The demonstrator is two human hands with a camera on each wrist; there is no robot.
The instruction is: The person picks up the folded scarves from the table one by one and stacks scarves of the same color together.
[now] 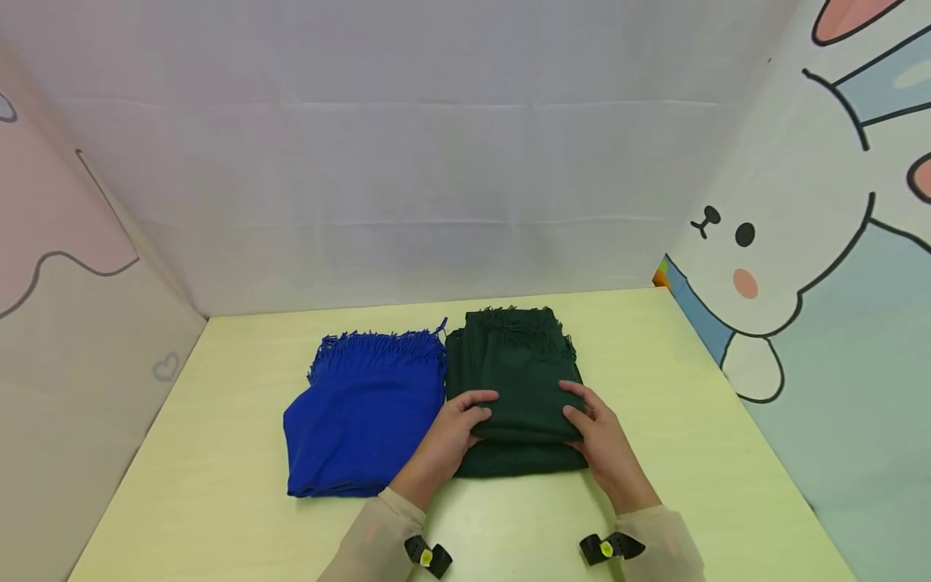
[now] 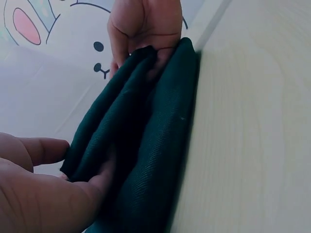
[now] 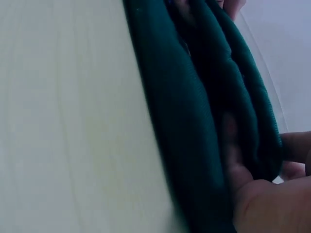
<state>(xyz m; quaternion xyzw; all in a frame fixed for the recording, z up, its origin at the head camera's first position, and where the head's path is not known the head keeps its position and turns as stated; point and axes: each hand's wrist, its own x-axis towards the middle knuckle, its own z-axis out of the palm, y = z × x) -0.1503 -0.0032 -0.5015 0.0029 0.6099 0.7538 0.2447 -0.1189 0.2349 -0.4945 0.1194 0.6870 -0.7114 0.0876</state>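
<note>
A dark green fringed scarf [image 1: 520, 376] lies folded in layers near the middle of the table, its fringe at the far end. My left hand [image 1: 452, 427] grips the near left corner of its upper fold, and my right hand [image 1: 605, 440] grips the near right corner. In the left wrist view, the fingers of both hands pinch the upper layers [image 2: 114, 114], while a thick lower fold [image 2: 167, 121] stays beneath. The right wrist view shows a dark gap between the lower fold [image 3: 175, 111] and the gripped layers. Some fingertips are hidden inside that gap.
A folded blue fringed scarf [image 1: 364, 424] lies close along the left side of the green one. Both rest on a pale wooden table [image 1: 676, 453]. A white sheet [image 1: 436, 162] hangs behind the table, and a wall with a rabbit drawing [image 1: 800, 275] stands at the right.
</note>
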